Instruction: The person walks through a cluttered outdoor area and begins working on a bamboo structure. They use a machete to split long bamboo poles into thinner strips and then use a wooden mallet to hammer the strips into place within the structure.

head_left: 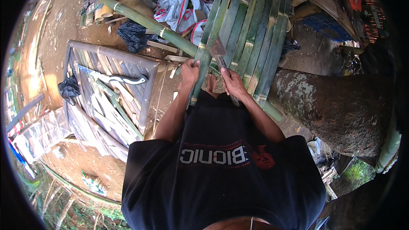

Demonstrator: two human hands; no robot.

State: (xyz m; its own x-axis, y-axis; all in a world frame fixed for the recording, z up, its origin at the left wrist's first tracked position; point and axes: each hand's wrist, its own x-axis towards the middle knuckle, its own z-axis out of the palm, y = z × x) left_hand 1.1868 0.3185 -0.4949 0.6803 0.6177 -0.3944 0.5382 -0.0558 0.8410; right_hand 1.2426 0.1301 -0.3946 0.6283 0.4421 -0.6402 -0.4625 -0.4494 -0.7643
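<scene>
My left hand is closed around the near part of the leftmost green bamboo slat, thumb on top. My right hand grips the wooden handle of a hatchet. Its rusty, wedge-shaped head points away from me, over the slats. The handle's butt end comes out below my right hand, near my shirt. Several split bamboo slats lie side by side as a platform in front of me, running away from my body. Below, between my hands, my bare foot shows on the ground.
At left, a handsaw lies on a wooden frame with loose slats. A round bamboo pole slants toward the platform. Behind it are white sacks and a black plastic bag. A thick log lies close on my right.
</scene>
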